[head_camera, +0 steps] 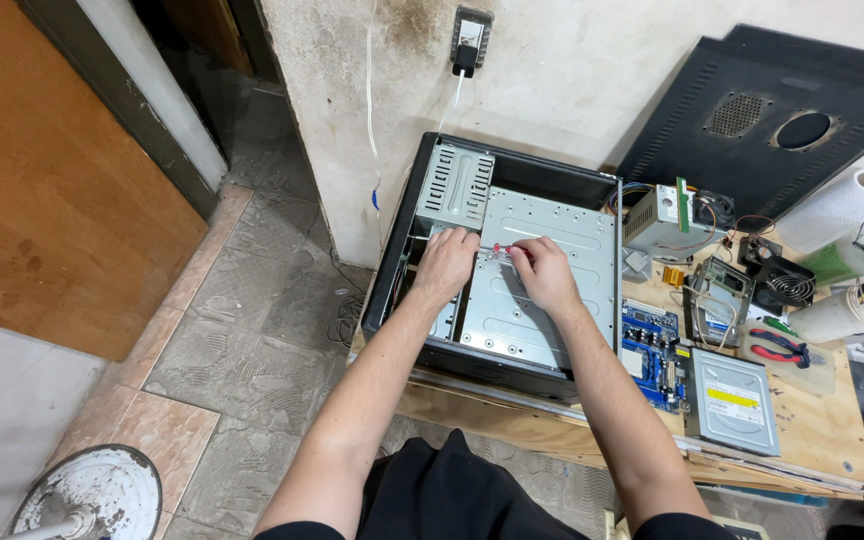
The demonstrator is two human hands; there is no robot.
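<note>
An open black computer case [407,235] lies on its side on a wooden board, its bare metal tray facing up. Both my hands are inside it. My left hand [446,262] rests on the metal drive cage at the case's left side, fingers curled. My right hand [542,272] grips a small screwdriver with a red handle [508,251], its tip pointing left toward my left hand's fingers. What the tip touches is hidden by the fingers.
Right of the case lie a blue motherboard [649,352], an optical drive [733,400], a power supply with wires [664,220], a fan [782,282], red pliers [780,345] and tape rolls. The black side panel [772,110] leans on the wall. A fan base [87,495] stands on the floor tiles.
</note>
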